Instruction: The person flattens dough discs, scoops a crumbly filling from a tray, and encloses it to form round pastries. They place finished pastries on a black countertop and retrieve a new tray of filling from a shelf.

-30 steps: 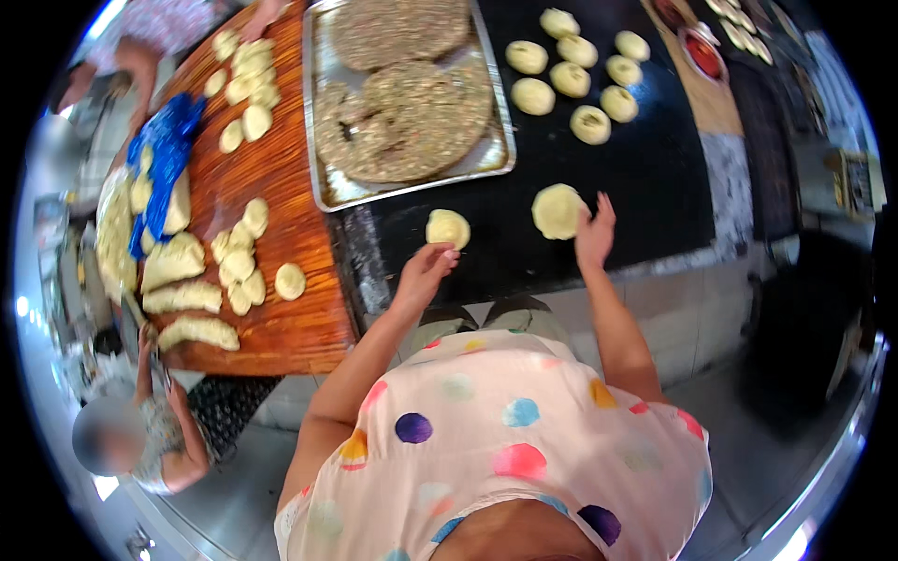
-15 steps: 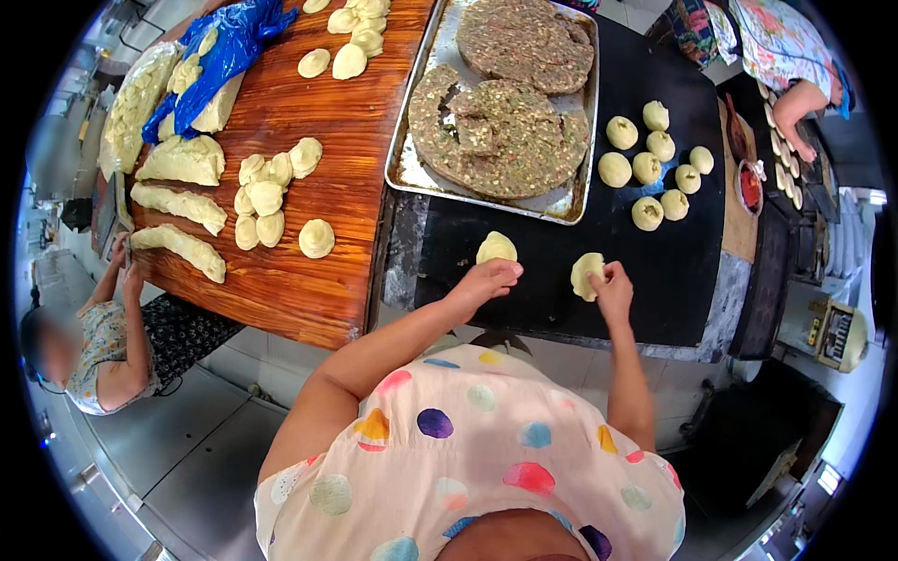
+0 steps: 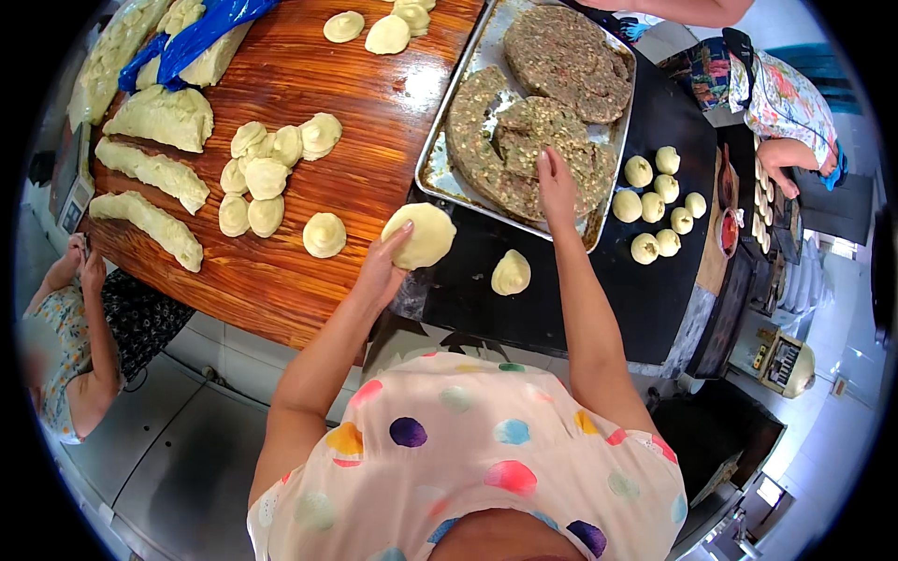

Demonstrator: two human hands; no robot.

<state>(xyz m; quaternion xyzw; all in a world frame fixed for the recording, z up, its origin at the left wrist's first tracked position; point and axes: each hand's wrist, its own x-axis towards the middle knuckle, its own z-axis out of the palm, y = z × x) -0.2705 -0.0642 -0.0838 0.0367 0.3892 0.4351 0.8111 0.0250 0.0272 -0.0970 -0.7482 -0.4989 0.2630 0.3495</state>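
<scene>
While my left hand [image 3: 383, 266] pinches a flat dough round [image 3: 421, 238], thumb on top, just beside the near left corner of the metal tray [image 3: 436, 166], my right hand [image 3: 558, 192] touches the brown speckled mixture [image 3: 477, 131] there, fingers nearly together; whether it grips any, I cannot tell. Nearer me, a smaller dough piece [image 3: 511, 273] lies on the black worktop [image 3: 580, 309], left of the pale dough balls [image 3: 653, 206].

A grey floor [image 3: 201, 467] lies below the wooden table [image 3: 267, 294] (glossy, dark-streaked).
</scene>
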